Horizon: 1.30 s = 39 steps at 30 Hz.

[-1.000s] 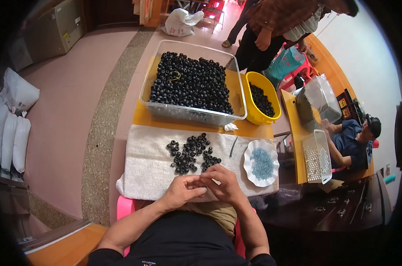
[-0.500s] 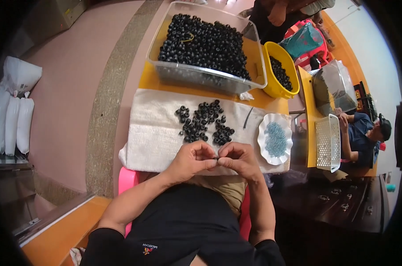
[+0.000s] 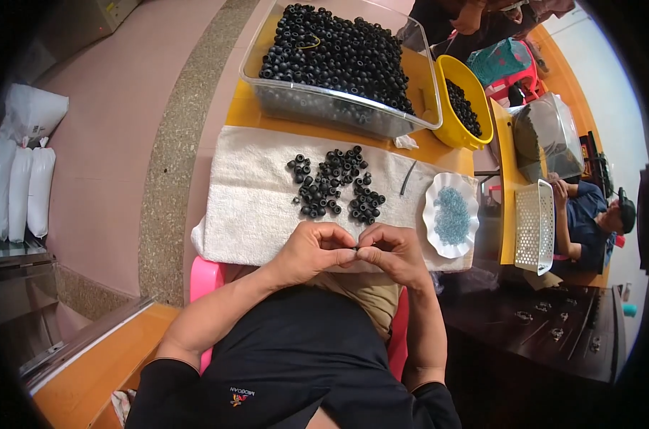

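Fingers (image 3: pixel 342 255) clamped on one small dark piece (image 3: pixel 355 249)

Your left hand (image 3: pixel 306 250) and right hand (image 3: pixel 396 254) meet tip to tip, both pinching that piece above the near edge of the white cloth (image 3: pixel 242 214). Your grip hides most of it, so its exact shape can't be told. It looks tiny for two hands; if one side presses harder than the other, it could well squirt out and drop over the cloth's edge towards your lap.

Just beyond your hands sit the loose black beads (image 3: pixel 331 182), in uneven clusters. The nearest lies close enough that a careless knuckle might scatter it, and round things like these would probably roll.

Off to your right, the scalloped white plate (image 3: pixel 430 220) carries pale blue bits (image 3: pixel 451 216); a swing of your right forearm could tip its rim and spill them. A thin dark strip (image 3: pixel 408 177) lies between beads and plate.

Farther back on the yellow counter (image 3: pixel 240 107) stand the clear bin (image 3: pixel 324 107), heaped with black beads, and the yellow tub (image 3: pixel 453 134).
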Available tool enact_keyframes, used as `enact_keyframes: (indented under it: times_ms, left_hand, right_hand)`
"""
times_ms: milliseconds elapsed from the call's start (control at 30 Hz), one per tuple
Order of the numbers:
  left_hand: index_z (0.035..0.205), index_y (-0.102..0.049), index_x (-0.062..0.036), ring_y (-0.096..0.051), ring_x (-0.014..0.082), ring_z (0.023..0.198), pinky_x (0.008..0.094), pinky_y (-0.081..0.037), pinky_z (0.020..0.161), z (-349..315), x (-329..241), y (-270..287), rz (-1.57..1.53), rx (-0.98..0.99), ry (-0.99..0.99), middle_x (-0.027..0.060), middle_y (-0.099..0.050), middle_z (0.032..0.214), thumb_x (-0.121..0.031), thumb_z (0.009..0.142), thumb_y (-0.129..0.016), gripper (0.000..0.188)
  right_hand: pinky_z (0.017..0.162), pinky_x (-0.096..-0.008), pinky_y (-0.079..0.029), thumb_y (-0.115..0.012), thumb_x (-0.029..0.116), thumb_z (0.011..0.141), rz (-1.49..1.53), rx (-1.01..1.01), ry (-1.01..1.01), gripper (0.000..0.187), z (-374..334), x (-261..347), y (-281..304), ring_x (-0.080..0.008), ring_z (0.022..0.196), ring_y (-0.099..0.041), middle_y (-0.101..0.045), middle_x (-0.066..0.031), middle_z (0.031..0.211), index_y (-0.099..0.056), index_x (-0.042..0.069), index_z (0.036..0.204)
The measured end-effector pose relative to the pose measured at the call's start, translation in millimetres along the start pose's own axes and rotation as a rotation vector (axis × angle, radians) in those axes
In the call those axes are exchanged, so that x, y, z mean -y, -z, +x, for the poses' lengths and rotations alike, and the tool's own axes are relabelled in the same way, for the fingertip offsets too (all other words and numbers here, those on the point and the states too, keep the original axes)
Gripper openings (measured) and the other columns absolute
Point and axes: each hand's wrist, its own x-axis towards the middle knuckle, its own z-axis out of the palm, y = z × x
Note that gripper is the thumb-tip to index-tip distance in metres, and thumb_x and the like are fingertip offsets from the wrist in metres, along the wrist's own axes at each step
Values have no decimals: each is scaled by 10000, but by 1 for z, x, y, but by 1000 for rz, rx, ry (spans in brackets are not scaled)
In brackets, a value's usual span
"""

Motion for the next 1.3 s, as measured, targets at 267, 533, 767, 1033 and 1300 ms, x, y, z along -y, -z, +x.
enact_keyframes:
  times_ms: [267,533,767,1033,1300]
  left_hand:
    - [1042,-633,25,-685,144,855,281,-594,792,2,4,2,-30,19,-46,81,-684,962,9,899,-682,152]
    - [1008,-622,6,-675,134,833,280,-597,781,0,-1,-1,-106,-22,-9,79,-677,945,-11,903,-684,123]
    - [1000,-623,-8,-656,121,854,261,-575,785,2,1,-1,-131,-94,-61,59,-662,943,-5,883,-709,145]
    - [995,-623,-24,-649,112,862,244,-556,800,3,-2,-4,-136,-105,-80,49,-658,945,-3,866,-726,166]
    - [971,-620,-33,-632,97,859,240,-528,804,1,-1,-6,-102,-174,-129,36,-661,921,9,845,-737,177]
  right_hand:
    - [726,-240,-470,-738,32,863,-18,-80,99,82,1,5,-7,-118,835,-600,-643,-72,923,-680,-22,885]
    - [719,-289,-493,-728,9,839,-349,-374,420,136,-1,-10,-35,-207,809,-628,-653,-121,901,-672,-4,963]
    - [736,-331,-523,-744,-17,767,-510,-455,559,339,-1,-5,-44,-272,854,-651,-643,-169,987,-649,23,1089]
    - [758,-370,-517,-811,38,744,-628,-517,564,459,1,-13,-50,-297,902,-632,-618,-153,1033,-597,40,1150]
    - [766,-352,-533,-786,-15,739,-599,-608,544,383,3,-9,-61,-298,889,-653,-641,-164,1021,-643,20,1092]
